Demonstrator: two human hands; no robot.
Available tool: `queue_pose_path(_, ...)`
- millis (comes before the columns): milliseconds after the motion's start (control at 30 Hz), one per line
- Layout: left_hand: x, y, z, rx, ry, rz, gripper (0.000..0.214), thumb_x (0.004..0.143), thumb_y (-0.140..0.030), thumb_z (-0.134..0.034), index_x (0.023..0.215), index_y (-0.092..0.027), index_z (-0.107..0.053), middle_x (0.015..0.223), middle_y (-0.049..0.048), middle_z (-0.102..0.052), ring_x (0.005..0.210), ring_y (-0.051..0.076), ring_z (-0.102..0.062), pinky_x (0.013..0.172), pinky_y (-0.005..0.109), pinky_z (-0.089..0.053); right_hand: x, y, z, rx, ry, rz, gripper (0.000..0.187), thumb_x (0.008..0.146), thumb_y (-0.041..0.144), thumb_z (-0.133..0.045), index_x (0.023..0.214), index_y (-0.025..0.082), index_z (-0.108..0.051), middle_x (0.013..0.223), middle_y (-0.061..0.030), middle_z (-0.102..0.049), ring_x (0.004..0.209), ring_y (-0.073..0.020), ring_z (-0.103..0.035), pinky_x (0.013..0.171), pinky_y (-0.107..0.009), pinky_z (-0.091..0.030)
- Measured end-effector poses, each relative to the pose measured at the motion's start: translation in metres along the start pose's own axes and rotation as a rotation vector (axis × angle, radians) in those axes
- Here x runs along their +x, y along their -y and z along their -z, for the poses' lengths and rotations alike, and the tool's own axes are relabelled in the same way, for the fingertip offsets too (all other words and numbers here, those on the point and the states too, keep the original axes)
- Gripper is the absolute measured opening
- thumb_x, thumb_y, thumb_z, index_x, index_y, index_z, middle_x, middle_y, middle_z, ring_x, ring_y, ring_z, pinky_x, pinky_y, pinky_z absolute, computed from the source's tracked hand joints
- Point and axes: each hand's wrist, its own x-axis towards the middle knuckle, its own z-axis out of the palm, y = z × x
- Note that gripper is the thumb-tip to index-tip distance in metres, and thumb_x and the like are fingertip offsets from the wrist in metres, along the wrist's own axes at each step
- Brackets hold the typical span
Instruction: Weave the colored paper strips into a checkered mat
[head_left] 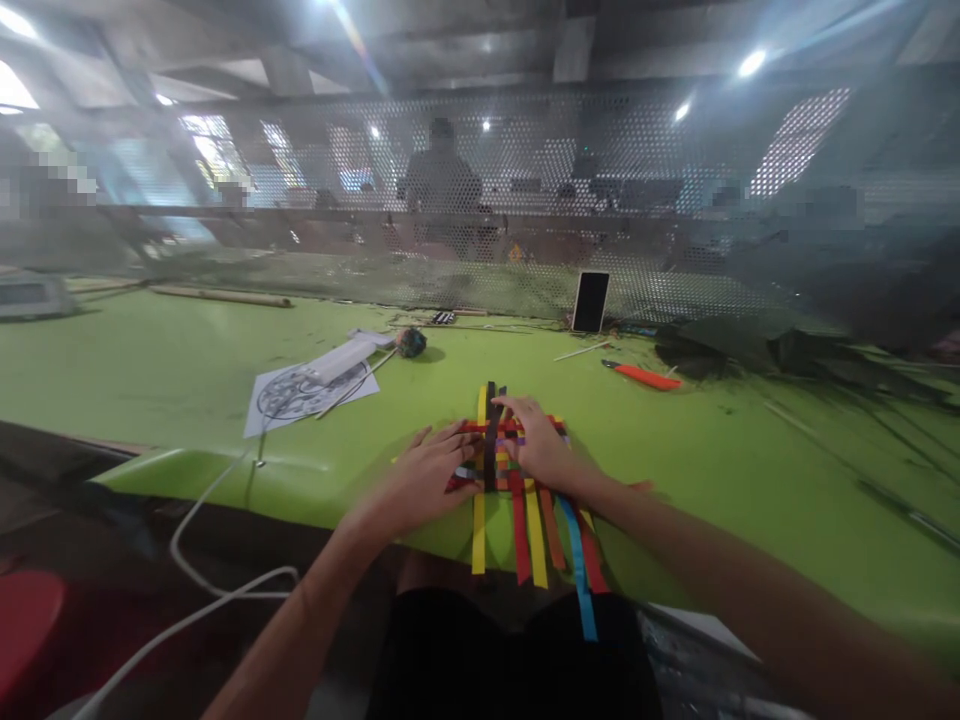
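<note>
A woven mat of colored paper strips lies near the table's front edge, its red, yellow, orange and blue ends hanging toward me. A black strip runs lengthwise over the weave, near a yellow strip. My left hand rests flat on the mat's left side, fingers stretched toward the black strip. Over the right side lies my right hand, fingers apart, with a fingertip at the upper part of the black strip and the thumb lower on the weave. Both hands cover parts of the mat.
The green table holds a printed sheet, a dark ball, an orange-handled cutter and thin sticks. A phone leans against the perforated screen. A white cable hangs at left. A person is behind the screen.
</note>
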Motion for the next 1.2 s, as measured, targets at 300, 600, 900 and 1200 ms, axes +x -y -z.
queue_pose_path(300,0.008,0.0,0.011,-0.077,0.016,-0.013,0.046,0.095,-0.046,-0.061,0.137,-0.027,-0.061,0.148,0.0054,-0.059,0.143,0.028,-0.048,0.117,0.048,-0.041,0.003,0.008,0.01,0.214,0.046,0.022,0.065,0.069,-0.008,-0.046,0.121,0.022,-0.071,0.122,-0.0075,-0.071,0.115,-0.0221,-0.063,0.105,-0.043,-0.05)
queue_pose_path(600,0.004,-0.004,-0.002,-0.056,0.028,-0.005,0.045,0.1,-0.039,-0.054,0.142,-0.025,-0.056,0.156,0.0088,-0.05,0.147,0.028,-0.042,0.119,0.053,-0.036,-0.072,0.095,0.024,0.187,0.098,0.125,0.054,0.074,-0.004,-0.051,0.116,0.022,-0.074,0.127,-0.0083,-0.07,0.123,-0.0226,-0.062,0.108,-0.043,-0.049)
queue_pose_path(900,0.01,-0.022,-0.02,-0.012,-0.131,0.146,0.047,0.105,-0.051,-0.038,0.142,-0.025,-0.052,0.15,0.0114,-0.054,0.139,0.033,-0.051,0.115,0.062,-0.034,-0.14,0.136,0.007,0.221,0.112,0.089,0.026,0.086,0.004,-0.06,0.093,0.026,-0.072,0.098,-0.0022,-0.074,0.096,-0.0187,-0.069,0.112,-0.045,-0.041)
queue_pose_path(1200,0.009,-0.02,-0.033,-0.034,-0.212,0.153,0.049,0.105,-0.051,-0.036,0.144,-0.026,-0.052,0.151,0.0118,-0.054,0.139,0.032,-0.051,0.117,0.062,-0.03,-0.202,0.106,-0.005,0.333,-0.214,-0.017,0.026,0.086,0.007,-0.056,0.092,0.029,-0.068,0.104,-0.0067,-0.07,0.111,-0.0243,-0.067,0.092,-0.041,-0.057)
